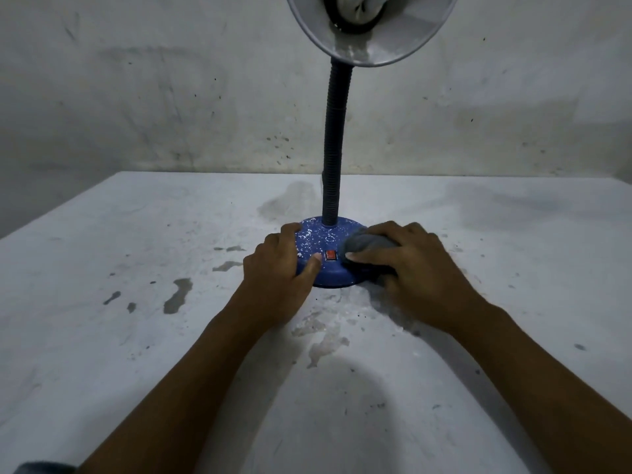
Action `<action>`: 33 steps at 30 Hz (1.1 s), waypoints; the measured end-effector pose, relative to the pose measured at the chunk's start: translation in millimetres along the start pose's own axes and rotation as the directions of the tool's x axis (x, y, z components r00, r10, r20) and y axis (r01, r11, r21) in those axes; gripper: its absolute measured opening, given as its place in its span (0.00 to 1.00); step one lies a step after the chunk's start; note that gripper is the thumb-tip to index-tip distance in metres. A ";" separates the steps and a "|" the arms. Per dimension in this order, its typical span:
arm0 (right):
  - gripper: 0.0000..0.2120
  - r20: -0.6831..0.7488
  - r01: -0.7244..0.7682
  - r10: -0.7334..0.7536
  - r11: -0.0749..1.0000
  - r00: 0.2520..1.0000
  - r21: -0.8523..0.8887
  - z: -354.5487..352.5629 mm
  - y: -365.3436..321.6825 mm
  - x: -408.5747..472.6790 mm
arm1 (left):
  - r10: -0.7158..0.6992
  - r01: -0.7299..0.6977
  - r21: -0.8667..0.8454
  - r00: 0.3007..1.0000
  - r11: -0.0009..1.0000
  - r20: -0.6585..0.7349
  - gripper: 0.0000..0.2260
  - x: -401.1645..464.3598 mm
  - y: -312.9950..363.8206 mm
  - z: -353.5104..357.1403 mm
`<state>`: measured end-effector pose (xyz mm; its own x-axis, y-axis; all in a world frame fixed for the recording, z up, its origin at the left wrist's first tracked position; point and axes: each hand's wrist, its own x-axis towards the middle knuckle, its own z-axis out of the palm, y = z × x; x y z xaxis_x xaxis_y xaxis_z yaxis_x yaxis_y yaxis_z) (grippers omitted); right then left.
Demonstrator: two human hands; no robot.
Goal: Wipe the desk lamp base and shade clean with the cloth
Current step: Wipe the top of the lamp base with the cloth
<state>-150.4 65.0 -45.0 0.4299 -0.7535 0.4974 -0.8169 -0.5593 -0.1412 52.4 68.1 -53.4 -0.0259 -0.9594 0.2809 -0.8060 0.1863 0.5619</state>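
Left hand (286,260) gripping the lamp base (325,258) mid-surface, right hand (407,265) clutching the balled cloth (367,246) on its right side. Could easily bump the red switch (330,255) or tip that top-heavy shade (371,27).

A stained white table (136,336) (grey blotches across it) meets a scuffed wall (136,97).

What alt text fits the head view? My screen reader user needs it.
A person's right hand presses a grey cloth onto a blue speckled lamp base while the left hand steadies it. The gooseneck rises to a shade above a stained white table.
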 end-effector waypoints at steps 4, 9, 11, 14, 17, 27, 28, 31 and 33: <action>0.21 -0.033 -0.176 0.173 0.976 0.984 -0.127 3.0 2.7 6.8 | -0.003 0.003 -0.017 1.000 1.000 0.012 0.23 1.3 -0.3 -0.6; 0.21 0.042 -0.250 0.267 0.937 0.963 -0.245 -4.8 -8.8 14.2 | 0.002 -0.001 -0.015 1.000 1.000 0.018 0.23 0.7 -0.4 -2.6; 0.20 0.048 -0.129 0.141 0.972 0.989 -0.198 -9.3 -18.3 11.1 | 0.016 -0.016 0.001 1.000 1.000 0.012 0.23 -0.3 -0.1 -3.7; 0.21 0.041 -0.109 0.122 0.964 0.992 -0.243 -9.2 -15.5 16.2 | 0.021 -0.022 0.012 1.000 1.000 0.012 0.23 0.0 0.3 -5.0; 0.20 0.048 -0.216 0.241 0.929 0.969 -0.301 -1.8 -1.6 35.5 | 0.012 -0.011 -0.024 1.000 1.000 0.024 0.23 -0.2 0.7 -6.0; 0.19 0.041 -0.126 0.156 0.905 0.987 -0.407 0.2 -15.2 40.9 | 0.022 -0.022 -0.045 1.000 0.999 0.003 0.22 1.8 0.7 -7.1; 0.20 0.062 -0.156 0.197 0.900 0.978 -0.406 1.4 -11.0 45.5 | 0.025 -0.025 -0.042 1.000 0.999 -0.004 0.22 2.0 0.6 -7.2; 0.21 0.123 -0.184 0.266 0.871 0.956 -0.455 4.8 -1.1 67.2 | 0.034 -0.034 -0.054 0.999 0.998 -0.009 0.22 1.0 0.6 -8.6; 0.20 0.163 -0.163 0.281 0.846 0.946 -0.508 6.9 -0.4 81.4 | 0.022 -0.022 -0.071 1.000 0.997 0.003 0.22 0.1 1.5 -9.8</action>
<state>-112.5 1.5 -10.4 0.2401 -0.9259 0.2917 -0.9564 -0.1742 0.2343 57.0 70.3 -45.0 -0.0458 -0.9557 0.2909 -0.7611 0.2220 0.6095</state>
